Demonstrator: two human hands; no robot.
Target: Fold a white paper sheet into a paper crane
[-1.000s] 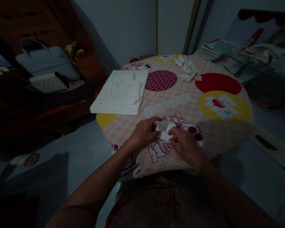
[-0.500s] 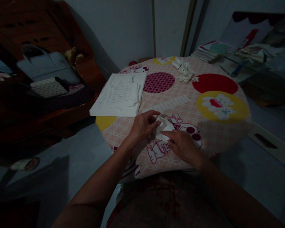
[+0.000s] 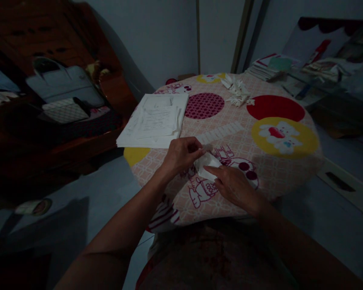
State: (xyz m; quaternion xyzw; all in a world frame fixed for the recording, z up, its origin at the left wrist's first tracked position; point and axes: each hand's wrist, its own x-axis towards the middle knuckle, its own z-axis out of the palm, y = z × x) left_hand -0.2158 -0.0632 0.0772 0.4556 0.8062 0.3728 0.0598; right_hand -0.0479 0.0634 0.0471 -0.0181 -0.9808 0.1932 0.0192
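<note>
A small folded piece of white paper (image 3: 207,165) lies near the front of the round table, between my two hands. At its upper left corner, my left hand (image 3: 184,154) pinches the paper between thumb and fingertips. My right hand (image 3: 232,182) grips the lower right part, its index finger lying along the top and the thumb underneath. Just beyond my hands a pale strip of paper (image 3: 222,132) with crosswise marks rests flat on the patterned tablecloth (image 3: 230,209).
A stack of written papers (image 3: 154,121) sits at the table's left. Crumpled or folded white paper pieces (image 3: 236,92) lie at the back. Books (image 3: 268,66) are piled at the back right. A wooden chair (image 3: 109,86) on the left carries a light handbag (image 3: 65,86).
My left fingers have drawn up to the paper's upper left corner, and the paper looks flatter. My right hand stays nearly in place. The view has shifted slightly.
</note>
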